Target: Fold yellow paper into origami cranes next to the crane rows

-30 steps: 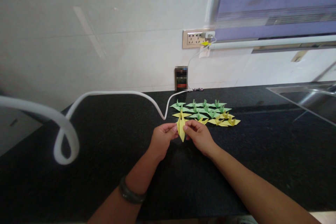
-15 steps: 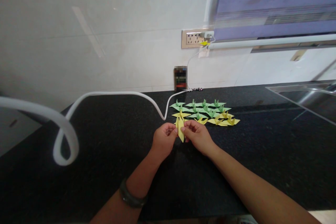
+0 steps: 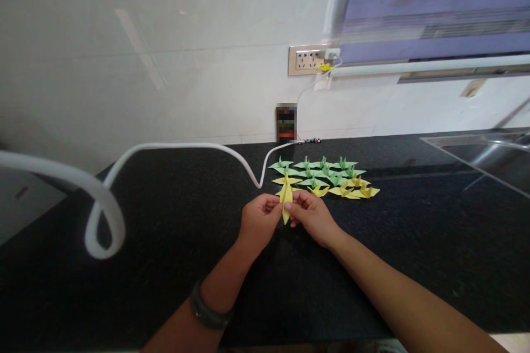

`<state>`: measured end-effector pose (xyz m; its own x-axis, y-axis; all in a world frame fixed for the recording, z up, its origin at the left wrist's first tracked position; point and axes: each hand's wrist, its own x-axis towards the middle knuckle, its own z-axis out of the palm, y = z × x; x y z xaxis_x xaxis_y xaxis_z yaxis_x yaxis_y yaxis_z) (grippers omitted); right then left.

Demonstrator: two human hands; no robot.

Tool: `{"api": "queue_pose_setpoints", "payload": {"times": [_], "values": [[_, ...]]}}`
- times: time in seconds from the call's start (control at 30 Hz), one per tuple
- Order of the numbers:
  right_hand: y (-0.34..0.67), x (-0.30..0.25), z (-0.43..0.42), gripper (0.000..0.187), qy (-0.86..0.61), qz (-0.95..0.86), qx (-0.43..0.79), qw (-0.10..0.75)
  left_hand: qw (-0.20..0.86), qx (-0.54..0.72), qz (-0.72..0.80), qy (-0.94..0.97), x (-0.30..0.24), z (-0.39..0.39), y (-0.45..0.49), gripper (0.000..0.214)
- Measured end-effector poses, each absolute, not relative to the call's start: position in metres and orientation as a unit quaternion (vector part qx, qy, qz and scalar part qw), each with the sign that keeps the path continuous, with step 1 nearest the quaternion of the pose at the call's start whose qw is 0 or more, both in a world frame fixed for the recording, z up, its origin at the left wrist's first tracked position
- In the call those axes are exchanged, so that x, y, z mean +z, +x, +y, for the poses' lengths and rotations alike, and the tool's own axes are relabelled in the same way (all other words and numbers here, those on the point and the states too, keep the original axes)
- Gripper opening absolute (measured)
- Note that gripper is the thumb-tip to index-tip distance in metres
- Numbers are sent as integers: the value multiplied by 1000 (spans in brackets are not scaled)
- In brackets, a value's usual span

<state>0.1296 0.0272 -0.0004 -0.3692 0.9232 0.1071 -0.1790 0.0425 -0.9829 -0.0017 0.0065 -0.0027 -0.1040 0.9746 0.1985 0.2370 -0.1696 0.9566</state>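
Observation:
Both hands pinch a folded yellow paper piece (image 3: 285, 201) held upright just above the black countertop (image 3: 174, 220). My left hand (image 3: 259, 220) grips its left side with fingers curled; a dark band sits on that wrist. My right hand (image 3: 312, 218) grips its right side with thumb and fingers pressed together. Just behind the hands lie several finished paper cranes (image 3: 325, 176), green ones at the back and yellow ones in front.
A thick white cable (image 3: 103, 204) loops over the counter's left side and runs to a small dark device (image 3: 286, 123) against the wall. A wall socket (image 3: 308, 60) with a plugged charger is above it. A steel sink (image 3: 488, 157) lies at the right.
The hands have closed in on the yellow piece, which now looks narrower and more folded. The arms have barely moved.

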Motion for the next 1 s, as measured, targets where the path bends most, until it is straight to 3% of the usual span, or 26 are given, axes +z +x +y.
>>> {"api": "queue_pose_setpoints", "payload": {"times": [0.23,0.6,0.77,1.0], "values": [[130,-1,28,20,-351,-569,598,442,367,494,531,583,-2,6,-3,17],[133,-3,29,24,-393,-583,560,439,479,515,508,497,8,5,0,22],[135,1,27,23,-355,-563,615,422,536,529,482,448,6,6,-3,23],[136,-1,28,23,-345,-505,660,437,528,536,479,452,5,7,-2,21]]}}
